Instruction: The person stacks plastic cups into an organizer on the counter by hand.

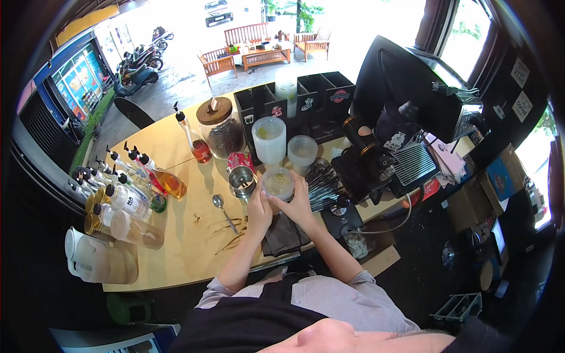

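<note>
Both hands are around a clear plastic cup point(278, 183) near the middle of the wooden counter. My left hand point(259, 206) wraps its left side, and my right hand point(298, 203) grips its right side. Just left of the cup is a metal tin point(242, 180), with a red packet point(238, 160) behind it. A stack of clear cups point(269, 140) stands behind, beside another clear cup point(302, 150). A spoon point(219, 202) lies to the left near brown smears. Under my wrists is a dark folded cloth point(282, 236).
Syrup bottles point(168, 181) and a white pitcher point(94, 259) stand at the left. A wood-lidded jar point(222, 129) and black organizer point(321, 106) are at the back. Wrapped straws point(322, 187), a black grinder point(365, 170) and a monitor point(406, 88) are at the right.
</note>
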Demonstrator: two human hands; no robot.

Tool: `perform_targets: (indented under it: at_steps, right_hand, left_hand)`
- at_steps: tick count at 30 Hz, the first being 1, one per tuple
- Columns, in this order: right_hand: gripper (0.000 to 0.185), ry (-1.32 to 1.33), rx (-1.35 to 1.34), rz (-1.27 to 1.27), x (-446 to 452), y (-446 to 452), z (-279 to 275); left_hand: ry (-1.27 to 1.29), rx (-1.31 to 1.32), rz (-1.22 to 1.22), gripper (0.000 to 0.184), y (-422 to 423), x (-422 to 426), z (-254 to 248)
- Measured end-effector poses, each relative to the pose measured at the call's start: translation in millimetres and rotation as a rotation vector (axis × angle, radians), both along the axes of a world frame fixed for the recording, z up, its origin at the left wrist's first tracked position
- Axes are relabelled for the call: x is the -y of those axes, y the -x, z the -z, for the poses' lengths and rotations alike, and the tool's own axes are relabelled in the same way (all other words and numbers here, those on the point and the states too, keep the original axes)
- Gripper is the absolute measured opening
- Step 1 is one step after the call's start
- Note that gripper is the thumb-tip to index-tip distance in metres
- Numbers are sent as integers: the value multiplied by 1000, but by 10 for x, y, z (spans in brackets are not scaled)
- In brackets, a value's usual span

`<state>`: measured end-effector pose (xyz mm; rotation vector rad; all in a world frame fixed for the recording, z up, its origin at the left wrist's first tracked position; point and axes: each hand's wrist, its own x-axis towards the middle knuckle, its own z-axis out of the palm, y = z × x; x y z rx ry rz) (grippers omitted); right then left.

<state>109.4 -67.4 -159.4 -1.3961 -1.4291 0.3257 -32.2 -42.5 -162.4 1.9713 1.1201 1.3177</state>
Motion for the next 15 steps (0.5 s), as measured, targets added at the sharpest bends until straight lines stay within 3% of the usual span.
perform_targets:
  at_steps: [11, 15]
  right_hand:
    - [97, 55, -116, -4, -41, -20, -22]
    - [97, 40, 6, 47, -11, 15, -122]
  left_hand:
    - [-29, -51, -13, 47, -24, 18, -24]
    - [13, -75, -32, 47, 5, 3, -3]
